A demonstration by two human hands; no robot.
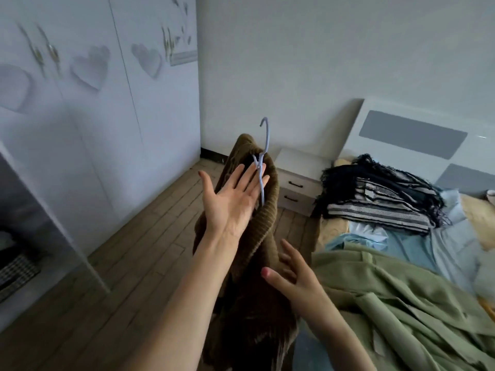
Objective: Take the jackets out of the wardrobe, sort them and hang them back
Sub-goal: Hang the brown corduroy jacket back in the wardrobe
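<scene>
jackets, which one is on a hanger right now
The brown ribbed jacket between the hands, on the pale blue hanger. The green jacket and striped dark one lie on the bed.

Single head-worn wide-angle view, angled forward and down, close over both forearms, wardrobe point(80, 108) left, bed point(401, 263) right, wall ahead.

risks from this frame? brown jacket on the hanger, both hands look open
1. The left hand lies flat against the brown jacket, fingers straight, and no grip on the hanger shows, so the jacket could drop to the floor.
2. The right hand only touches the fabric lower down; it may not catch a slide.
3. The jacket looks bunched on the hanger and could slip off one side when lifted.
</scene>
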